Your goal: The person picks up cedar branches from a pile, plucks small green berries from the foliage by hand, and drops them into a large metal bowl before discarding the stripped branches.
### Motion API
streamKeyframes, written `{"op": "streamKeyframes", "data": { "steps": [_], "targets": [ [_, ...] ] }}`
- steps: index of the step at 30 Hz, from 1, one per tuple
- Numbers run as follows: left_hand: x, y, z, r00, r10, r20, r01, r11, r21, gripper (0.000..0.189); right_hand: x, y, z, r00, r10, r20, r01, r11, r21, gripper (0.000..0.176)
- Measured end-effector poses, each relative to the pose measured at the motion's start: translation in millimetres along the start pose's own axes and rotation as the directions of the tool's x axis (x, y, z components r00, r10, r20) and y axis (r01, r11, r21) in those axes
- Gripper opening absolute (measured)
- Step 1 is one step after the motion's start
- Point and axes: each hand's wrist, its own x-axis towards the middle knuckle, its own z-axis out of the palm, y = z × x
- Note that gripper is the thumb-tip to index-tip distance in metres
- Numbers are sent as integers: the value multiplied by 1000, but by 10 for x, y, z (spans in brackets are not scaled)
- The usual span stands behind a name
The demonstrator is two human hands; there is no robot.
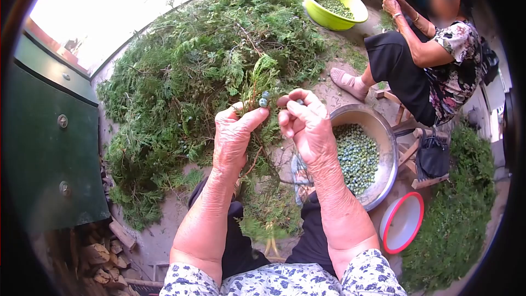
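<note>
Three bowls: one green bowl (327,20), one metal bowl (386,149), one red-rimmed bowl (402,222). Two of them hold berries. Two heaps of branches: a big heap (197,71) and a small heap (456,214). One sprig (263,79), one co-worker (433,55), one bag (433,157).

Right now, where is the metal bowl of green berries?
The metal bowl is right of centre in the head view, just past the right hand, with a red-rimmed white basin beside it toward the lower right.
</note>
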Motion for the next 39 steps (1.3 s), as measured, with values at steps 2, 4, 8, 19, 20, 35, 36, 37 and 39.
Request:
{"op": "streamKeyframes", "data": {
  "steps": [2, 4, 8, 19, 20, 35, 36, 37, 39],
  "targets": [
    [0, -7, 1, 1000, 14, -23, -13, 999, 38, 19, -14, -1, -41, 1000, -19, 19, 18, 999, 43, 15],
    [-15, -18, 18, 997, 78, -14, -72, 966, 248, 17, -22, 43, -101, 986, -82, 143, 107, 977, -182, 16],
    [-4, -114, 18, 972, 221, 78, -231, 848, 477, 12, -22, 124, -70, 965, -210, 159, 262, 831, -491, 22],
    [-33, -7, 43, 994, 100, 39, -107, 958, 266, 17, 47, 148, -102, 987, -3, 158, 35, 979, -200, 21],
    [-30, -3, 47, 994, 101, 39, -107, 958, 266, 17, 43, 139, -96, 987, -3, 159, 35, 979, -201, 21],
    [-10, -29, 34, 990, 136, 43, -140, 863, 485, 14, 35, 156, -88, 990, -23, 136, 73, 922, -381, 17],
    [-10, -25, 35, 993, 111, 35, -116, 916, 385, 14, 41, 128, -103, 987, 37, 154, 12, 952, -305, 17],
    [-8, -21, 38, 996, 86, 29, -90, 956, 280, 15, 43, 112, -112, 980, 95, 177, -53, 972, -229, 18],
    [3, -5, 50, 999, 53, 5, -53, 976, 211, 15, 59, 129, -122, 981, 99, 169, -90, 994, -60, 16]
  ]
}}
